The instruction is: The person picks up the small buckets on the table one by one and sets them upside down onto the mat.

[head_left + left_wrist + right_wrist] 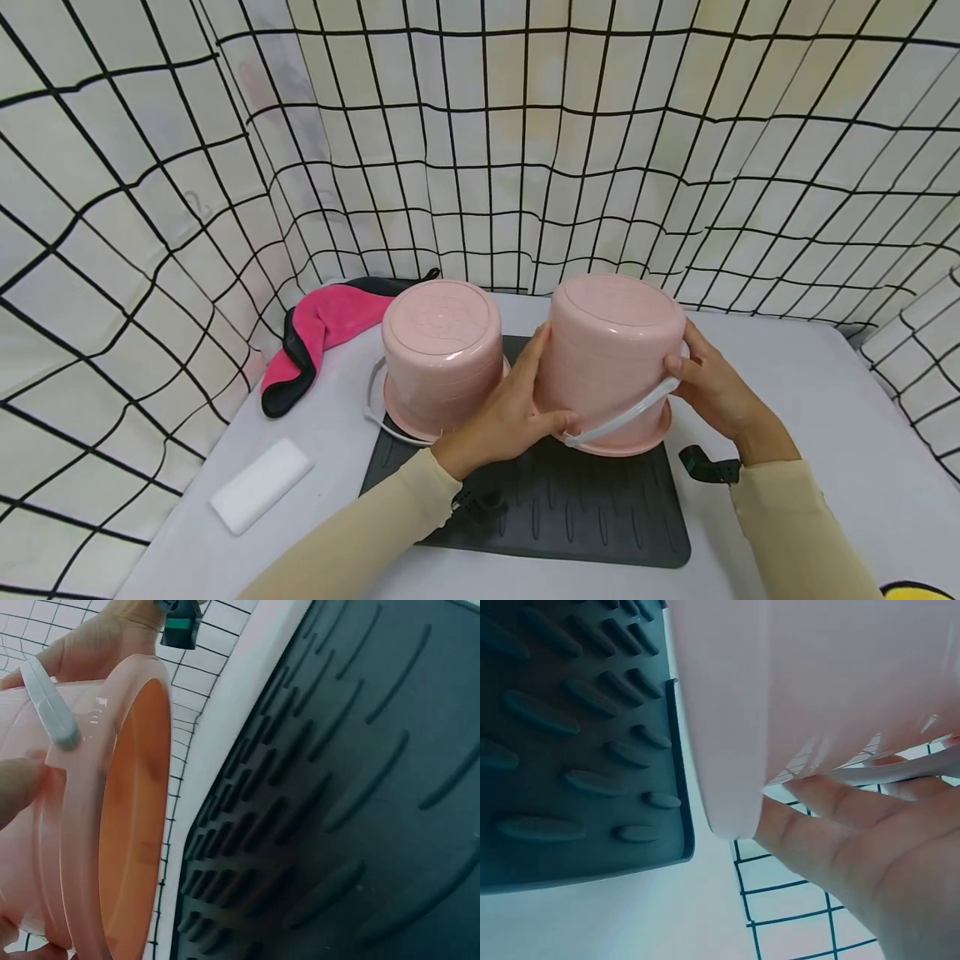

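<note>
Both hands hold a pink bucket [603, 358] upside down, its closed base on top and its rim facing the ribbed dark grey drying mat [570, 512]. My left hand [495, 417] grips the near left side, thumb low by the rim. On the opposite side, my right hand [716, 387] holds the wall, its thumb near the white handle [630, 412] that slants across the front. In the left wrist view the rim [124, 817] shows a gap to the mat and an orange-looking inside. A second pink bucket [442, 358] stands inverted on the mat, left of the hands.
A pink and black cloth item [337, 321] lies at the back left, against the black wire grid [487, 167]. Nearer me on the white table [765, 375] is a white block [261, 485]. Something yellow [911, 592] shows at the lower right corner.
</note>
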{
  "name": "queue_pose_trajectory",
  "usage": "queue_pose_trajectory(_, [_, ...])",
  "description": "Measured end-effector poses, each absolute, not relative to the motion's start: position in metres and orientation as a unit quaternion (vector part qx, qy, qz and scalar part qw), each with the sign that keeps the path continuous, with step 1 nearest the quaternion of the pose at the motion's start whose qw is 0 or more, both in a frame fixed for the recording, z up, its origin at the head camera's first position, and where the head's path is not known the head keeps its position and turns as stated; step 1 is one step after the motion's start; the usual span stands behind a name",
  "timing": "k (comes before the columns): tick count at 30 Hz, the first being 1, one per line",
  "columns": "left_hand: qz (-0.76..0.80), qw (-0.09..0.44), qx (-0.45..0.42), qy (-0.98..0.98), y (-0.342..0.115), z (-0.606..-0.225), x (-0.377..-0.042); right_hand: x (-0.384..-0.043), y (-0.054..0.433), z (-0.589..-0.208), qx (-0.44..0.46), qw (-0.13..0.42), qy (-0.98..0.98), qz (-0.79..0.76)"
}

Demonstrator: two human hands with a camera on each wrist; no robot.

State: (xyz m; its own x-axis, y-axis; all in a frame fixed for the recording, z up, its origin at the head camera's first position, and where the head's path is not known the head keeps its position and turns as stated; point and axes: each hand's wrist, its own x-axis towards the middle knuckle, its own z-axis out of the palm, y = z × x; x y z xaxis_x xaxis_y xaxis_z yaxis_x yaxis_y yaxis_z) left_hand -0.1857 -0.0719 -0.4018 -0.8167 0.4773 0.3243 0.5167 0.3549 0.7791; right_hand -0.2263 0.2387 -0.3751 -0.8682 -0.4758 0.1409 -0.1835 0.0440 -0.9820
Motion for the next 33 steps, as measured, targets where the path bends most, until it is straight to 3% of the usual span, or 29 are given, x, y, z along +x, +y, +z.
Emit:
queue_pose_trajectory(13, [-0.424,0.062,-0.293,-0.855,-0.067,-0.421,-0.19,-0.232,0.239,-0.386,-0.227,0.109,0.724,-0.642])
queue_pose_trajectory(33, [-0.417,0.053,-0.264,-0.868,-0.066,-0.433,-0.193,-0.234,0.239,-0.404,-0.217,0.113,0.752,-0.613])
